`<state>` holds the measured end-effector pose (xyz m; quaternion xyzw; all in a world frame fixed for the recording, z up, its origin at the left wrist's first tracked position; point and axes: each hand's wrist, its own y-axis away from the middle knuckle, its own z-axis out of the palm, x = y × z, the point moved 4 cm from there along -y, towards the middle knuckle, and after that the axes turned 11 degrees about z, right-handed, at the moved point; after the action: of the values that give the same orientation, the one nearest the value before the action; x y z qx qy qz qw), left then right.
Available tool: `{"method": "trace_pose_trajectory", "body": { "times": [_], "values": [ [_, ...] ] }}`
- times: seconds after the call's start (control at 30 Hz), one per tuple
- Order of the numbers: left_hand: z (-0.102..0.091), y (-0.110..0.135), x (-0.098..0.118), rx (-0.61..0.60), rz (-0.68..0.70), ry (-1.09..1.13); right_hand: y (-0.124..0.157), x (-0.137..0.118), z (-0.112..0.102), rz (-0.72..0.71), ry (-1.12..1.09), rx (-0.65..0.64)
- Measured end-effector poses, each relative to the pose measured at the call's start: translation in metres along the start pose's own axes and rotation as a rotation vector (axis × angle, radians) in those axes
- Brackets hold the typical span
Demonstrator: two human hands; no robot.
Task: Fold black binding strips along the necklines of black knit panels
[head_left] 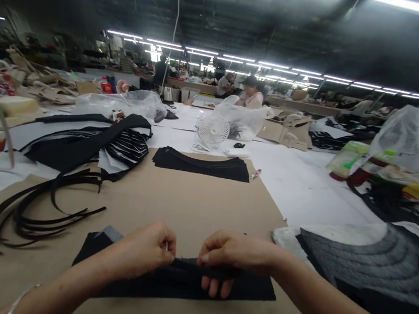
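In the head view, your left hand (151,248) and right hand (221,259) stand near each other, each pinching dark material (186,265) between thumb and fingers along the far edge of the black panel (173,285), though you cannot tell whether it is a separate strip. The panel lies before you on the tan sheet (194,202), with curved black strips (20,217) to its left and a black stack (204,165) beyond, nearer the white fan (212,132).
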<state>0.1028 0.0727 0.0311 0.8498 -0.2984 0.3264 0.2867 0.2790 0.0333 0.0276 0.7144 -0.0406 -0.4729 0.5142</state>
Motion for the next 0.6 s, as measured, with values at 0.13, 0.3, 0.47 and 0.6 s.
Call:
{"method": "trace_pose_trajectory", "body": {
  "times": [0.13,0.3,0.47,0.6],
  "values": [
    [0.004,0.005,0.000,0.007,-0.023,0.017,-0.007,0.009,0.004,-0.005,0.149,0.198],
    [0.018,0.009,-0.007,0.057,-0.061,-0.018,-0.014,0.020,0.010,-0.071,0.311,0.497],
    [0.025,0.009,-0.014,0.136,-0.089,-0.099,-0.015,0.020,0.015,0.020,0.523,0.723],
    [0.026,0.003,-0.016,0.136,-0.133,-0.178,-0.021,0.018,0.014,0.055,0.583,0.760]
  ]
}}
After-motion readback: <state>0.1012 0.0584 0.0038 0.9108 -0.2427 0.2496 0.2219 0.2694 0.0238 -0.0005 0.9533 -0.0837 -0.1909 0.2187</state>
